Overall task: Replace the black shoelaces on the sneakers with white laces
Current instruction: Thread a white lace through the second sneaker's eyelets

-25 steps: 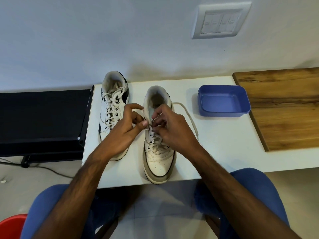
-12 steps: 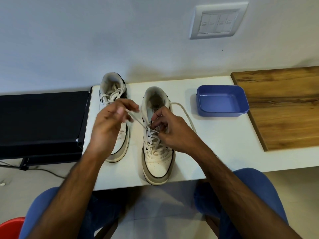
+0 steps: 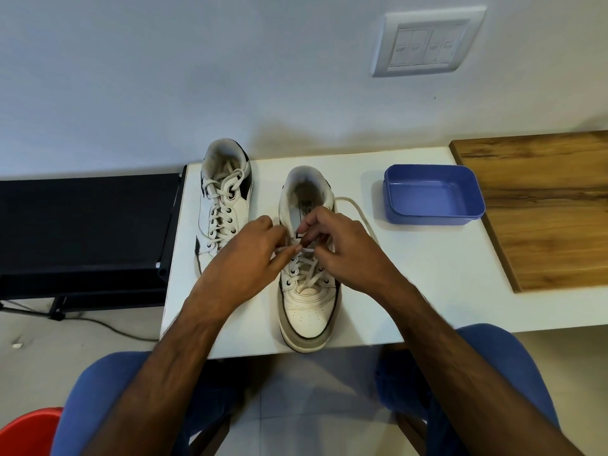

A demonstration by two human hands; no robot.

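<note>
Both hands met over the right shoe (image 3: 307,291). The left hand (image 3: 245,258) pinched the lace (image 3: 289,250) between its fingers. The right hand (image 3: 348,251) seemingly pinched it too, just beside them.

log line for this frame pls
step: lacing right sneaker | left hand: pinching white lace | right hand: pinching lace at eyelets | left sneaker: laced | blue tub: empty

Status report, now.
Left hand and right hand both pinching white lace mid-way up right sneaker. Left sneaker fully laced. Nothing obstructing.
</note>
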